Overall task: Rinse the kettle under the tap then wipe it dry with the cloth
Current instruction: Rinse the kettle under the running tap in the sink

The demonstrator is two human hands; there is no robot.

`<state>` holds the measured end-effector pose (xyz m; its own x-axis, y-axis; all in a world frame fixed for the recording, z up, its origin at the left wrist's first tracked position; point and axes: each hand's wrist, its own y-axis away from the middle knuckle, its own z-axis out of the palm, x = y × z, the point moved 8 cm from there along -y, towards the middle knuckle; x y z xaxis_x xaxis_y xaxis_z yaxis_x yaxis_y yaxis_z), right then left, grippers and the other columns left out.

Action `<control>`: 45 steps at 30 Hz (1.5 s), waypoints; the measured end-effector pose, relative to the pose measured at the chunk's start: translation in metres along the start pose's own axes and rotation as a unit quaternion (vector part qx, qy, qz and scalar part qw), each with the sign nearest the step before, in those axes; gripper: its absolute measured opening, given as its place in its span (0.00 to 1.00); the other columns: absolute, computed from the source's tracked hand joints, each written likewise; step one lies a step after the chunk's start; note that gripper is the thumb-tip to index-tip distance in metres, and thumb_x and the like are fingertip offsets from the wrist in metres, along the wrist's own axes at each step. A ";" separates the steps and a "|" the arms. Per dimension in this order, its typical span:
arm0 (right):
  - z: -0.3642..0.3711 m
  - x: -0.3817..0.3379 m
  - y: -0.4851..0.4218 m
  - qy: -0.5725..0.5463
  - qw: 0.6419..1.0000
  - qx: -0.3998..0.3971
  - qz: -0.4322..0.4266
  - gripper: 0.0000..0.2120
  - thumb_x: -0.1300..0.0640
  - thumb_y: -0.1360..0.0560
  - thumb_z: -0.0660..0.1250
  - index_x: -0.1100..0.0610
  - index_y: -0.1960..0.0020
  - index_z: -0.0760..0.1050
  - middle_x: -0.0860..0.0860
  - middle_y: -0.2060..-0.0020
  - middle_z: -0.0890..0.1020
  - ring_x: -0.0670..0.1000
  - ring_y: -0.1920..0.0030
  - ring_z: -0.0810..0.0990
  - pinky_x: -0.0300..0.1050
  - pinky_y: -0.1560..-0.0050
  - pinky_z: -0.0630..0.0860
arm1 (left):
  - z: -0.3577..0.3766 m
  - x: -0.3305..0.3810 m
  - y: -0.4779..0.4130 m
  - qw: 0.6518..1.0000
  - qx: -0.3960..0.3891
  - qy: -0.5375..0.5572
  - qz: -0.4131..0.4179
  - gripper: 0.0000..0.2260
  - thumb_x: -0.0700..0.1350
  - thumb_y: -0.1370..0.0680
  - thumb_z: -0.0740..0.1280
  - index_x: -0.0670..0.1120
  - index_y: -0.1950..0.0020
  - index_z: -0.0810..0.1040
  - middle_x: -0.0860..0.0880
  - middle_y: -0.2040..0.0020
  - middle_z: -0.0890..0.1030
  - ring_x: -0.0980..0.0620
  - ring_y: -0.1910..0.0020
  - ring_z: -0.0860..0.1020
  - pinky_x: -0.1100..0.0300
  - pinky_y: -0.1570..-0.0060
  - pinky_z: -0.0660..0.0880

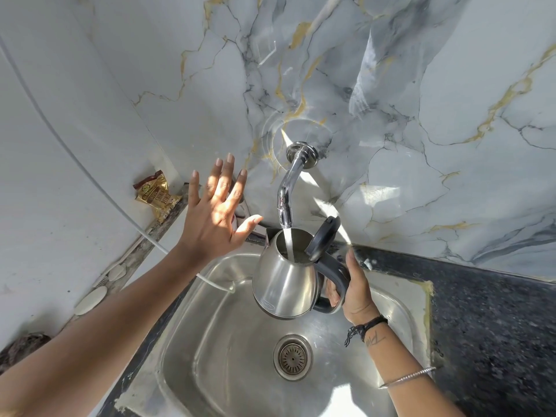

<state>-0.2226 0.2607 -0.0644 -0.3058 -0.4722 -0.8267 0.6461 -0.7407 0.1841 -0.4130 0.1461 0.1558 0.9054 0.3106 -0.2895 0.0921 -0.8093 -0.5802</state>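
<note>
Two forearms enter from the bottom edge, both cut off by the frame. Left hand [215, 212], centre-left, is raised with all five fingers spread apart, palm away from camera, holding nothing, just left of the tap [289, 191]. Right hand [355, 288], centre-right, is clamped around the black handle of the one kettle [285, 278]; its fingers are mostly hidden behind the handle, thumb on top. Kettle is steel, held upright above the sink [216, 341], mid-frame, with its black lid [323, 239] flipped open and tilted right. One tap sticks out of the marble wall [421, 100]; one water stream [289, 245] runs from its spout into the kettle mouth. One drain strainer [292, 357] sits below the kettle. Right wrist carries a black thread band and a metal bangle. One gold packet [157, 196] leans in the corner, centre-left, print hard to read. Dark object at lower left edge is cut off, can't identify. Dark counter [496, 326] at right is blurred.
</note>
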 end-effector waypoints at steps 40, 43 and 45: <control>-0.012 0.014 -0.001 0.041 0.999 -0.017 0.019 0.41 0.29 0.24 0.59 0.72 0.58 0.78 0.66 0.68 0.75 0.61 0.68 0.71 0.47 0.67 0.67 | 0.020 0.003 0.008 0.997 -0.060 0.019 -0.054 0.32 0.63 0.20 0.54 0.46 0.21 0.62 0.41 0.18 0.52 0.42 0.19 0.50 0.43 0.23 0.37; -0.010 0.011 0.001 0.051 0.998 -0.018 0.022 0.40 0.25 0.29 0.62 0.64 0.71 0.76 0.56 0.82 0.72 0.52 0.83 0.68 0.39 0.77 0.65 | 0.020 0.007 0.007 0.996 -0.059 0.029 -0.056 0.32 0.64 0.20 0.54 0.46 0.22 0.64 0.42 0.18 0.52 0.43 0.19 0.49 0.44 0.24 0.36; -0.009 0.010 0.002 0.048 0.998 -0.020 0.025 0.39 0.24 0.30 0.62 0.61 0.73 0.76 0.54 0.84 0.72 0.51 0.85 0.67 0.39 0.79 0.64 | 0.020 0.008 0.006 0.996 -0.053 0.039 -0.058 0.31 0.63 0.20 0.56 0.46 0.22 0.64 0.42 0.18 0.53 0.43 0.19 0.49 0.44 0.24 0.36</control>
<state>-0.2184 0.2587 -0.0775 -0.2054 -0.4579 -0.8649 0.6860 -0.6977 0.2065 -0.4133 0.1536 0.1352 0.9152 0.3684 -0.1636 0.2366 -0.8196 -0.5218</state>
